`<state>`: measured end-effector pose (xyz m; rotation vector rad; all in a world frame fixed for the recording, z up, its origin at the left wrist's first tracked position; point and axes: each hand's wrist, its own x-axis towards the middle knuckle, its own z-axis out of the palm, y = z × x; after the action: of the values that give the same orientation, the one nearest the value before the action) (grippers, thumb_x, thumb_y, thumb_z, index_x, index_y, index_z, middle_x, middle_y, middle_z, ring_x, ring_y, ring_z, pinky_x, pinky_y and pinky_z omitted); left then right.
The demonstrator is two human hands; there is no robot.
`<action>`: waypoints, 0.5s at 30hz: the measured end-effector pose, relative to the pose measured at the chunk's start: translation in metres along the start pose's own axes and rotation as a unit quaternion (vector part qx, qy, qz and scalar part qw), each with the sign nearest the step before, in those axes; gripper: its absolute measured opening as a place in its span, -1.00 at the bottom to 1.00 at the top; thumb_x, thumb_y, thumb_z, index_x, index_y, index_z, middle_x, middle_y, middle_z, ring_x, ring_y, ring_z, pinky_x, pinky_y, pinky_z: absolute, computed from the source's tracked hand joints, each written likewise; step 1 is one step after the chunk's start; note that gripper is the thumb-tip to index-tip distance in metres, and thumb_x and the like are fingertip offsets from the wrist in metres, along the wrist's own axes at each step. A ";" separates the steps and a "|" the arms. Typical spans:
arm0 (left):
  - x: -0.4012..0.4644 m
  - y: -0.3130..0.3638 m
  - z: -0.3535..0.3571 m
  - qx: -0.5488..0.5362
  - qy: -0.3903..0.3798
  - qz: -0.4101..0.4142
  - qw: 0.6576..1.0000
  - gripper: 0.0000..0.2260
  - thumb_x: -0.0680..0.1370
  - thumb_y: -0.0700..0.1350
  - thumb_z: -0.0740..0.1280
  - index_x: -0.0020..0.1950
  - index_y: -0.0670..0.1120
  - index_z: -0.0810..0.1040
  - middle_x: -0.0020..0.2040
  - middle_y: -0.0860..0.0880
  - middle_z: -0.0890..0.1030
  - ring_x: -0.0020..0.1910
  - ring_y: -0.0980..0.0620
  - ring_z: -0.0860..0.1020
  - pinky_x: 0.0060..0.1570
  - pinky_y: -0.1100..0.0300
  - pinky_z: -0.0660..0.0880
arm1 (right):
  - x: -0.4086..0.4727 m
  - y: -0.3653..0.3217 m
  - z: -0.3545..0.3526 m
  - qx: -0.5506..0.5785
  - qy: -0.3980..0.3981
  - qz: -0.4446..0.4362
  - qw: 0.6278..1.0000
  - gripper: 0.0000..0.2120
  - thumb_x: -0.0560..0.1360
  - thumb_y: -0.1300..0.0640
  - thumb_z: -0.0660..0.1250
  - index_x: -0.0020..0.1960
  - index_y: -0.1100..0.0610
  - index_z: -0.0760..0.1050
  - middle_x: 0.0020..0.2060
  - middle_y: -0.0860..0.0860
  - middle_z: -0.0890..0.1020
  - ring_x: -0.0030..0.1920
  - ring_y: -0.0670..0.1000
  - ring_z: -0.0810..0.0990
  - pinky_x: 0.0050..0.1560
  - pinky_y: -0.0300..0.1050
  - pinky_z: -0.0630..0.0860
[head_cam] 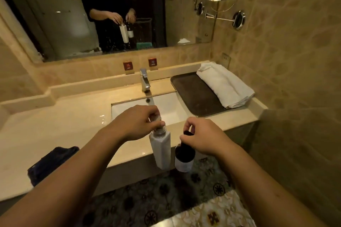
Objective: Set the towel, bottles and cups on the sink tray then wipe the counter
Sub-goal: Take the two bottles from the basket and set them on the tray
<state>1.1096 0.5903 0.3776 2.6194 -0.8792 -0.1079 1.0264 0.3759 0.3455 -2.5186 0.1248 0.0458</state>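
Two bottles, both hanging in front of the counter (73,127) edge: my left hand (136,123) is pinching the white bottle (161,150) by its neck, my right hand (201,137) is pinching the dark bottle (184,158) by its cap. One white towel (224,84) is lying rolled along the far side of the tray (193,94), right of the sink (166,108). One dark cloth (49,162) is sitting on the counter's left.

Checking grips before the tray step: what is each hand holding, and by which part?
Left hand grips the white bottle by its neck; right hand grips the dark bottle by its top.
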 end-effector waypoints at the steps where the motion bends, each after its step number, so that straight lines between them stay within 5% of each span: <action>1: 0.017 -0.003 -0.005 0.004 -0.003 -0.012 1.000 -0.81 0.55 0.16 0.34 -0.04 0.07 0.51 -0.19 0.15 0.52 -0.23 0.14 0.47 -0.31 0.28 0.30 | 0.018 0.003 -0.007 0.004 -0.005 -0.004 1.000 -0.85 0.41 -0.09 0.44 -0.13 -0.09 0.51 -0.23 -0.11 0.61 -0.23 -0.08 0.58 -0.24 -0.07 0.62; 5: 0.097 -0.012 -0.027 0.024 0.010 -0.031 0.999 -0.82 0.55 0.14 0.35 -0.13 0.08 0.47 -0.19 0.08 0.55 -0.22 0.09 0.49 -0.29 0.19 0.39 | 0.093 0.018 -0.037 0.008 0.006 -0.015 1.000 -0.85 0.43 -0.08 0.45 -0.15 -0.11 0.48 -0.21 -0.12 0.60 -0.23 -0.10 0.58 -0.35 -0.22 0.50; 10: 0.203 -0.021 -0.042 0.048 0.022 0.007 0.999 -0.83 0.57 0.11 0.34 0.03 0.05 0.50 -0.06 0.02 0.57 -0.11 0.03 0.53 -0.26 0.20 0.40 | 0.177 0.039 -0.065 0.007 0.043 0.002 0.999 -0.85 0.44 -0.04 0.48 -0.14 -0.09 0.50 -0.23 -0.12 0.60 -0.21 -0.06 0.59 -0.22 -0.13 0.62; 15: 0.317 -0.042 -0.041 0.069 0.015 0.030 0.997 -0.74 0.58 0.09 0.34 0.16 -0.04 0.55 0.02 -0.04 0.60 -0.03 -0.04 0.55 -0.04 0.04 0.54 | 0.251 0.062 -0.083 0.006 0.073 0.033 0.997 -0.85 0.46 -0.02 0.48 -0.16 -0.09 0.50 -0.27 -0.10 0.59 -0.26 -0.08 0.56 -0.37 -0.24 0.40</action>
<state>1.3948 0.4457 0.4150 2.7117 -0.9853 0.0091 1.2706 0.2574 0.3621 -2.5031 0.2678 -0.1120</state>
